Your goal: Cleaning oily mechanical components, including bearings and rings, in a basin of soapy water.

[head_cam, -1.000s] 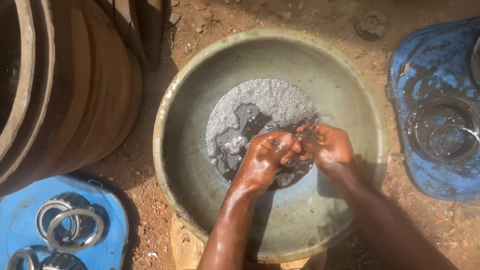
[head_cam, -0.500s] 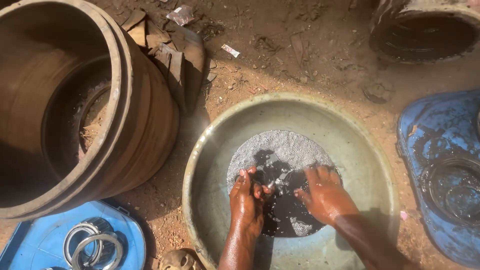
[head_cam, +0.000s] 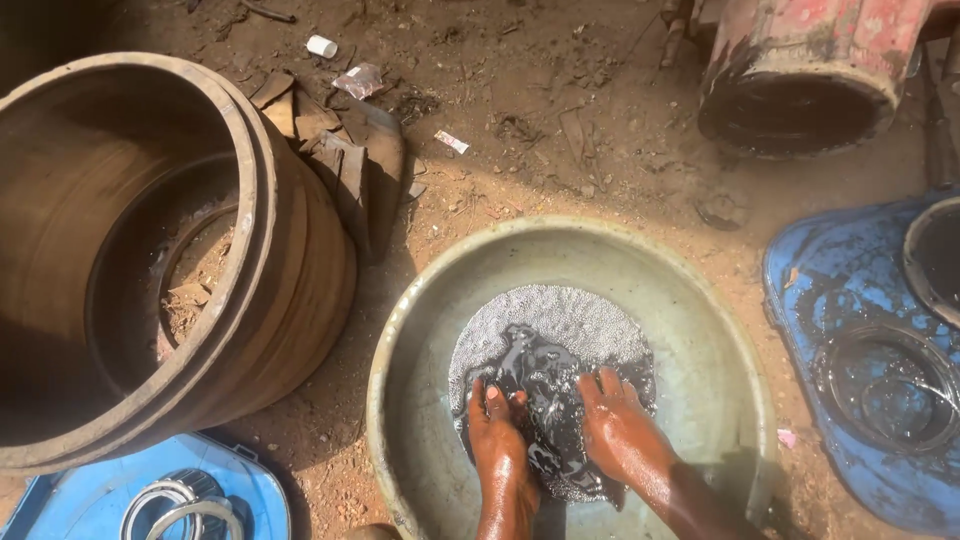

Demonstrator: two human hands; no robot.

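At the far left a big rusty metal drum (head_cam: 150, 260) lies tipped on the dirt ground (head_cam: 560, 150), its open mouth facing the camera and a smaller ring visible deep inside. Below it, in the bottom left corner, a blue plastic lid (head_cam: 70, 505) carries shiny bearing rings (head_cam: 180, 500), partly cut off by the picture's edge. Scraps of flat brown debris (head_cam: 340, 150) lean against the drum's right side. In the middle sits a wide, pale green basin (head_cam: 700, 330) on the ground, holding a shallow pool of dark oily liquid (head_cam: 545, 370) with a patch of small silvery beads or foam (head_cam: 560, 310) spread across its far side. The left hand (head_cam: 498, 440) rests flat in the liquid, its fingers loose and spread, gripping nothing that can be seen. Just beside it, the right hand (head_cam: 618, 430) also lies palm down in the pool, fingers stretched forward and slack; whether anything lies under either palm cannot be told. Both hands are wet and glossy, and they lie near each other without touching. Farther right and up, a reddish drum (head_cam: 810, 70) stands at the top edge. At the far right a blue tray (head_cam: 810, 280), wet with dark oil, holds round metal rings (head_cam: 885, 385).
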